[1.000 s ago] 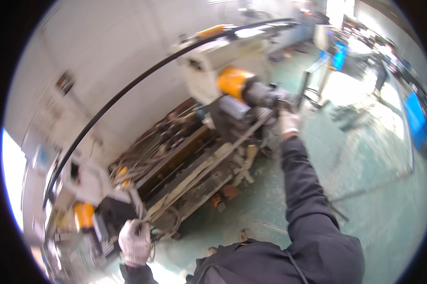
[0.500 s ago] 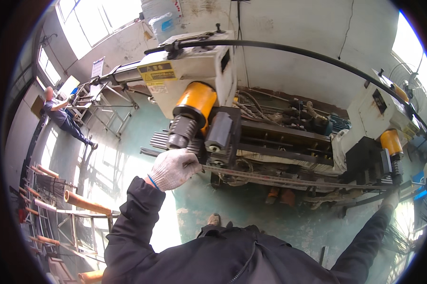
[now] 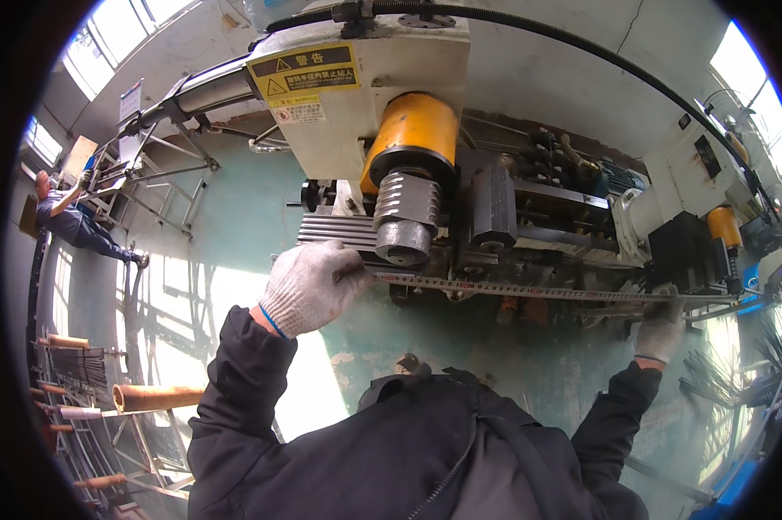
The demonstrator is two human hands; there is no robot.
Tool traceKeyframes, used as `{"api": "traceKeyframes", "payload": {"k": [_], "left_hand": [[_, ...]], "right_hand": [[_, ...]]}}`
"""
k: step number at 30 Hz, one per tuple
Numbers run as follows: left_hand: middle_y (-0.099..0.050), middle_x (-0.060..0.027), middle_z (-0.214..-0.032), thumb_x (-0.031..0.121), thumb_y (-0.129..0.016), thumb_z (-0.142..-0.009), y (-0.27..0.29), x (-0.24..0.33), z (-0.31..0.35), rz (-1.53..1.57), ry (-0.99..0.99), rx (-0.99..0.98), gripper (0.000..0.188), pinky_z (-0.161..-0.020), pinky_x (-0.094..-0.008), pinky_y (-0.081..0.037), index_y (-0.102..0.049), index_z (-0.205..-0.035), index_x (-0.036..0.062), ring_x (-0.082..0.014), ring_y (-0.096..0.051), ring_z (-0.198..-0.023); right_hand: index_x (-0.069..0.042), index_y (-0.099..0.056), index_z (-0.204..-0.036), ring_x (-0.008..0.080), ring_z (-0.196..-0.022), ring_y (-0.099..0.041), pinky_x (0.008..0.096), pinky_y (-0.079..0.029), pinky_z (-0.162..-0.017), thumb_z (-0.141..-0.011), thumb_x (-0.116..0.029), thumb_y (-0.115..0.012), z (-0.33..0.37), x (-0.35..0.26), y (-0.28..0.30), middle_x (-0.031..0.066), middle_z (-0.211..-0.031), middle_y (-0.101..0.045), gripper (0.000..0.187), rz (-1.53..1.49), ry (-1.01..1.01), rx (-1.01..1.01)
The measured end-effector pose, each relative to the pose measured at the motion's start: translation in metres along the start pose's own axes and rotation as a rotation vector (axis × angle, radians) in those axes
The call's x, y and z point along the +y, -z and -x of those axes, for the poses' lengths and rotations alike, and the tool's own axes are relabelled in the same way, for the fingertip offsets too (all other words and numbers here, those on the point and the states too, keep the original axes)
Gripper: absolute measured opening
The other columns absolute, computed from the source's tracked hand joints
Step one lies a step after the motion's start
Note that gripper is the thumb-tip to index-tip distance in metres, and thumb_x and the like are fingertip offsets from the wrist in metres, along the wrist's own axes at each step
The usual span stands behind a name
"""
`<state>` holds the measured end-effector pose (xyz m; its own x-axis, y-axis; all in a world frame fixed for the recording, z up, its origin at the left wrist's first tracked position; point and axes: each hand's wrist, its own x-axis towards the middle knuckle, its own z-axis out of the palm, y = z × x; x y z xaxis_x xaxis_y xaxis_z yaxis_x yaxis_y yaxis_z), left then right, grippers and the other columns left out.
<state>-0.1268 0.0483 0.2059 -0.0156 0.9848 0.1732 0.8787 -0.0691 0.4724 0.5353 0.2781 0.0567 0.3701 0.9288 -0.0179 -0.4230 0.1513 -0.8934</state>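
Note:
A steel tape measure (image 3: 530, 291) stretches left to right along the front of a large white machine (image 3: 330, 121). My left hand (image 3: 316, 288), in a pale knitted glove, pinches its left part beside the ribbed metal shaft (image 3: 407, 208) under an orange cylinder (image 3: 417, 130). Far to the right, my right hand (image 3: 658, 334), also gloved, is at the tape with its fingers closed around it; the tape runs on past that hand toward the second orange cylinder (image 3: 724, 227). A grooved metal block (image 3: 339, 230) lies just behind my left hand.
At the far left, a person (image 3: 74, 217) stands by a metal frame (image 3: 161, 182). Nearer on the left, a brown tube (image 3: 153, 398) rests on a rack. A black hose (image 3: 538, 45) arches over the machine. Thin rods (image 3: 742, 373) lie at the right.
My view has moved nearer the machine. The tape has turned its marked face toward me. My right hand has moved inward, away from the tape's far right end; my left hand still pinches the tape.

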Motion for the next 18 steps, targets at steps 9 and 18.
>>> {"api": "traceKeyframes", "payload": {"k": [9, 18], "left_hand": [[-0.082, -0.0177, -0.102, 0.025, -0.081, -0.099, 0.009, -0.020, -0.003, 0.034, -0.020, 0.001, 0.020, -0.086, -0.0510, -0.065, -0.085, -0.110, 0.0082, -0.0434, -0.079, -0.097], [-0.081, -0.0187, -0.101, 0.028, -0.080, -0.099, 0.016, -0.024, -0.011, 0.020, 0.024, -0.060, 0.023, -0.087, -0.0494, -0.064, -0.086, -0.107, 0.0068, -0.0428, -0.079, -0.097]], "right_hand": [[-0.009, -0.074, -0.146, 0.0151, -0.095, -0.070, 0.0337, -0.057, -0.084, -0.122, -0.041, -0.067, 0.089, 0.017, -0.098, 0.0023, -0.114, -0.077, 0.042, 0.369, 0.150, 0.004], [-0.005, -0.072, -0.151, 0.0156, -0.094, -0.073, 0.0335, -0.062, -0.088, -0.118, -0.012, -0.068, 0.079, 0.024, -0.086, 0.0037, -0.113, -0.077, 0.034, 0.751, 0.481, -0.091]]}}
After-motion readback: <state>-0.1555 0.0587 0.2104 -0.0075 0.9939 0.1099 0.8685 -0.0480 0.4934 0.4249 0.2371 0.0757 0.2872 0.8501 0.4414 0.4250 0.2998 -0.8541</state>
